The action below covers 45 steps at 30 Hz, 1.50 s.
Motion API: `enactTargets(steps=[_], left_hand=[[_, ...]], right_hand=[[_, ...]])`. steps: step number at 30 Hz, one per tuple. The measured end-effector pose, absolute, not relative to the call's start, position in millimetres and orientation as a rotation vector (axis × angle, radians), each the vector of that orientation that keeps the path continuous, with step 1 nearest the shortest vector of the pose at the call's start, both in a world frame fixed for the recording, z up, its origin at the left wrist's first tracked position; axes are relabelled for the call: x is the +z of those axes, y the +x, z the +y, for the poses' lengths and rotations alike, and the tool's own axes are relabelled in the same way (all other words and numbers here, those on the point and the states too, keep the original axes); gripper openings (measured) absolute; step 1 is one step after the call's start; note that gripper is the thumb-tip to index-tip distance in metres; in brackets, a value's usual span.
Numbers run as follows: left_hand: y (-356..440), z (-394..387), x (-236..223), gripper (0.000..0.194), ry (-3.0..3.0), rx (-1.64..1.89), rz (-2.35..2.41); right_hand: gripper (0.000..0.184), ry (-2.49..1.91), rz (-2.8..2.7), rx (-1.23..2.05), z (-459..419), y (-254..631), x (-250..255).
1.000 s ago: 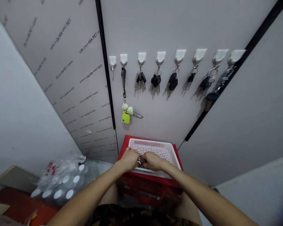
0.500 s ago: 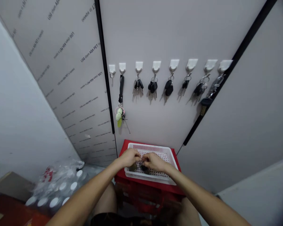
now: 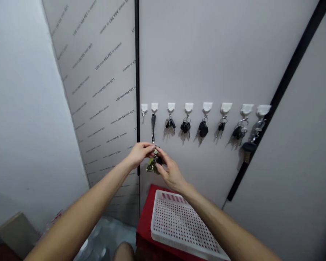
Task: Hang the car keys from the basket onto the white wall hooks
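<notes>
My left hand (image 3: 142,154) pinches the top of a bunch of keys (image 3: 151,166), which hangs below the fingertips with metal parts and a dark piece. My right hand (image 3: 171,172) closes on the same bunch from the right, index finger at the top and thumb lower down. Just above my hands a black strap (image 3: 153,127) hangs from a white hook (image 3: 154,107); its lower end, with the green tag, is mostly hidden behind the hands and the keys. Left of it, a smaller-looking white hook (image 3: 143,108) carries nothing.
Several key bunches (image 3: 185,127) hang in a row on white hooks to the right. Below stands a white perforated basket (image 3: 176,224) on a red surface (image 3: 145,217). A black strip (image 3: 137,90) runs down the panel at left. Plastic-wrapped bottles (image 3: 97,243) lie low left.
Both hands have risen out of the basket with the bunch of keys, up to the end of the black strap. The view has tilted upward.
</notes>
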<state>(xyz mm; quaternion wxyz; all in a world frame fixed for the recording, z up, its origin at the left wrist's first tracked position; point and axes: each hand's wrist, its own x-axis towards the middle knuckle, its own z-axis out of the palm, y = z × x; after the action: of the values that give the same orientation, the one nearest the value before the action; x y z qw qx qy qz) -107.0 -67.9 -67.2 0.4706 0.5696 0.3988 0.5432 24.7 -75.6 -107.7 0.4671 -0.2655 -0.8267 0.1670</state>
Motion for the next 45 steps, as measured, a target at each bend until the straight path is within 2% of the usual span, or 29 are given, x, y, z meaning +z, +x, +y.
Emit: enactTargets(steps=[4, 10, 14, 18, 25, 28, 32, 35, 38, 41, 45], left_hand=[[-127.0, -54.3, -28.8, 0.008, 1.348, 1.527, 0.978], [-141.0, -24.3, 14.5, 0.005, 1.322, 1.81, 1.092], [-140.5, -5.7, 23.3, 0.005, 1.317, 1.828, 1.351], [-144.2, 2.9, 12.8, 0.003, 1.341, 1.769, 1.462], [-152.6, -24.2, -30.6, 0.01, 1.362, 1.671, 1.478], [-146.8, -48.5, -81.9, 0.012, 1.338, 1.591, 1.374], [-127.4, -71.7, -171.2, 0.015, 1.22, 1.415, 1.366], [-103.8, -76.2, -202.3, 0.021, 1.203, 1.265, 1.333], [-77.1, -76.3, -174.9, 0.042, 1.322, 1.268, 1.172], [-53.8, -83.9, -110.1, 0.066, 1.493, 1.387, 0.907], [-33.3, -109.3, -34.9, 0.076, 1.684, 1.557, 0.553]], right_hand=[[0.04, -0.615, -2.06, 0.173, -54.6, -7.6, -66.8], [0.039, -0.728, -1.975, 0.005, -30.0, -44.5, -15.8], [0.036, -0.903, -1.961, -0.016, -20.8, -54.8, -1.6], [0.032, -0.982, -2.074, -0.009, -20.0, -54.8, -6.3], [0.034, -0.867, -2.038, 0.134, -45.3, -21.5, -48.2], [0.03, -0.889, -1.999, 0.302, -59.4, 8.0, -90.0], [0.029, -1.181, -1.977, 0.616, -72.0, 50.3, -158.0], [0.035, -1.335, -2.087, 0.858, -76.8, 76.2, -186.1], [0.048, -1.325, -2.182, 0.945, -80.8, 91.8, -171.8], [0.057, -1.15, -1.935, 0.713, -90.3, 96.7, -121.2], [0.068, -0.691, -1.596, 0.485, -113.1, 96.8, -49.8]])
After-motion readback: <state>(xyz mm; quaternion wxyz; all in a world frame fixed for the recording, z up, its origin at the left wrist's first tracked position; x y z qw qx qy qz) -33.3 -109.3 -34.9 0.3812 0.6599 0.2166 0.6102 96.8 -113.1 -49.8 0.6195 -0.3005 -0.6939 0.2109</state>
